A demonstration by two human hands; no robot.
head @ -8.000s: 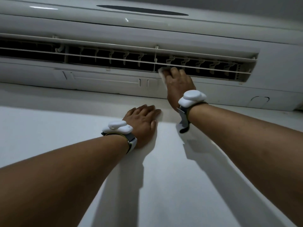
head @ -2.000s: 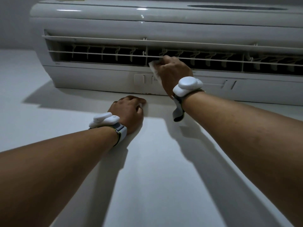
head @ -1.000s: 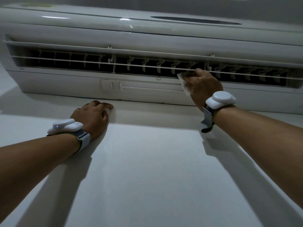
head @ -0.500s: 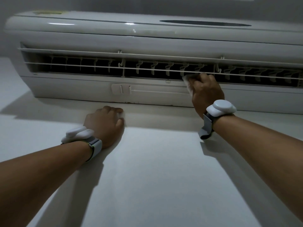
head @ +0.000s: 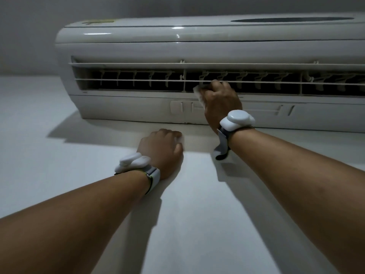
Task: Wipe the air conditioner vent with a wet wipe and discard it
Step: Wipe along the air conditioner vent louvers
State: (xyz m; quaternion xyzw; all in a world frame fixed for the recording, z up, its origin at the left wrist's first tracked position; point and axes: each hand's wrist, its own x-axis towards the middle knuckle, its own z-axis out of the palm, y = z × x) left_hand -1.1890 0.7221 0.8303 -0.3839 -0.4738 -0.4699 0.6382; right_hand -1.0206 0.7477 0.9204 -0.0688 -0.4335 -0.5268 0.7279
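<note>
Left hand (head: 162, 151): nearest; braced against the wall (head: 59, 155) below the unit, fingers bent under, nothing visible in it.
Wrist bands: a white band on the left wrist (head: 132, 163) and another on the right wrist (head: 237, 120).
Right hand (head: 221, 101): raised to the lower edge of the opening, fingers curled over a bunched wet wipe (head: 198, 91) and pressing it to the plastic.
Wipe location: just under the thin louvre slat (head: 138, 80), near the middle divider; only a pale corner shows left of the knuckles.
Wipe handling (judgement): light, limp and damp. It should fold around edges but may slip or snag, so keep it wadded under the fingertips, not held by one corner.
Vent (head: 138, 84): dark slot with small upright fins behind the slat.
Vent handling (judgement): slat and fins look thin and probably flex, so use light pressure along their length.
Air conditioner (head: 177, 36): glossy white casing on the wall, farthest.
Progress (judgement): wiping is under way; discarding is not yet done.
</note>
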